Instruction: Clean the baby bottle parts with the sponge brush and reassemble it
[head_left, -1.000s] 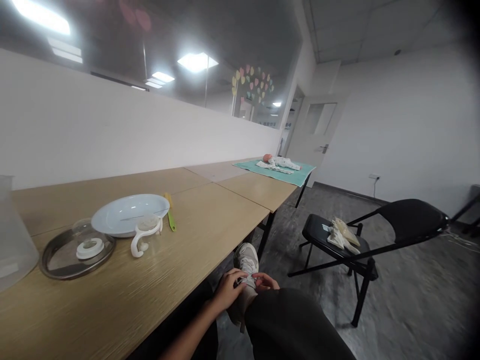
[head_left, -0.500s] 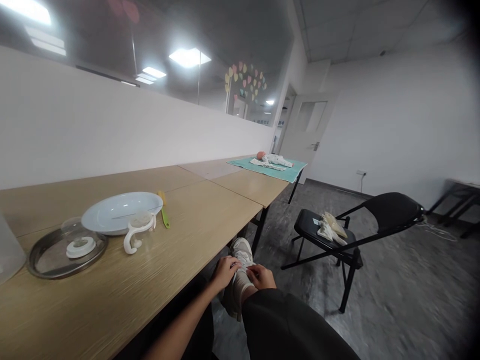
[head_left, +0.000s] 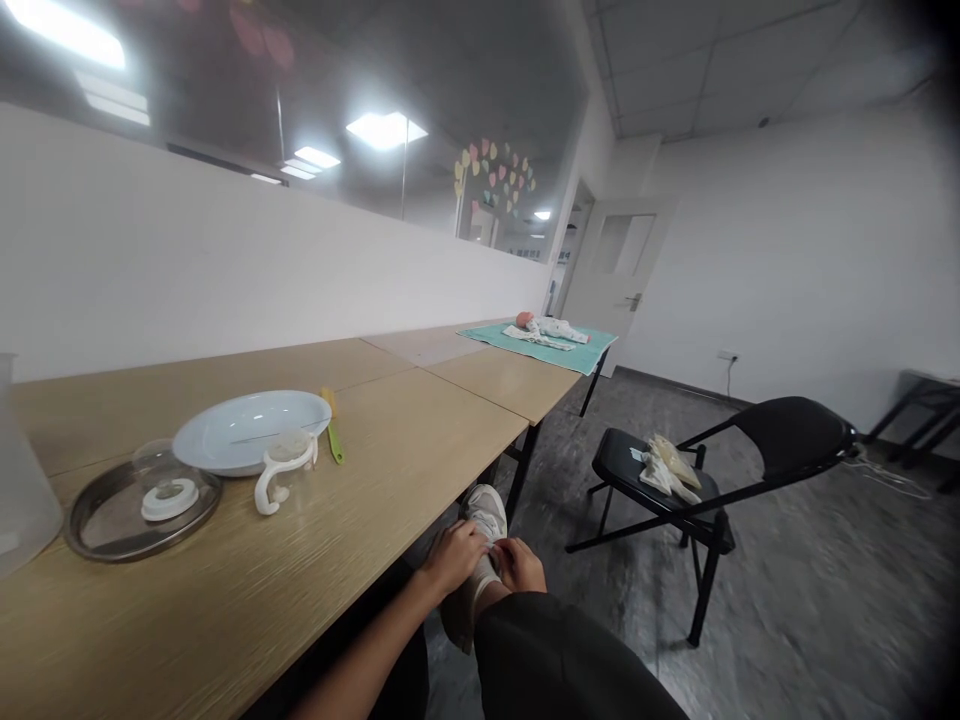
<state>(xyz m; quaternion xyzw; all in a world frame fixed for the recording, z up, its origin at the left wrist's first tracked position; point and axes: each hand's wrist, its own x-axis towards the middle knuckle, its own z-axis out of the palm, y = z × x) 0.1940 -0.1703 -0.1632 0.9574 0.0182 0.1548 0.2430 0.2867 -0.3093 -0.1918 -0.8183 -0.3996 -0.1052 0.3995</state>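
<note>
A white lace-up sneaker (head_left: 486,508) is on my raised foot, close beside the table's edge, with a pale sock above it. My left hand (head_left: 456,555) lies over the near side of the shoe's top, fingers bent and closed at the laces. Opposite it, my right hand (head_left: 520,566) pinches at the laces from the right. The fingertips of both hands almost meet over the shoe's tongue. The laces themselves are too small to follow between the fingers.
On the wooden table (head_left: 390,440) are a pale blue basin (head_left: 251,425), a round metal tray (head_left: 112,530), a bottle part with white handles (head_left: 281,470) and a green-handled brush (head_left: 334,440). A doll (head_left: 551,328) lies on a teal towel (head_left: 525,345). A black folding chair (head_left: 660,490) holds bagged items.
My hands have drawn closer together over the laces, the right one shifting slightly left. The whole view has tilted a little, so the surroundings sit slightly lower.
</note>
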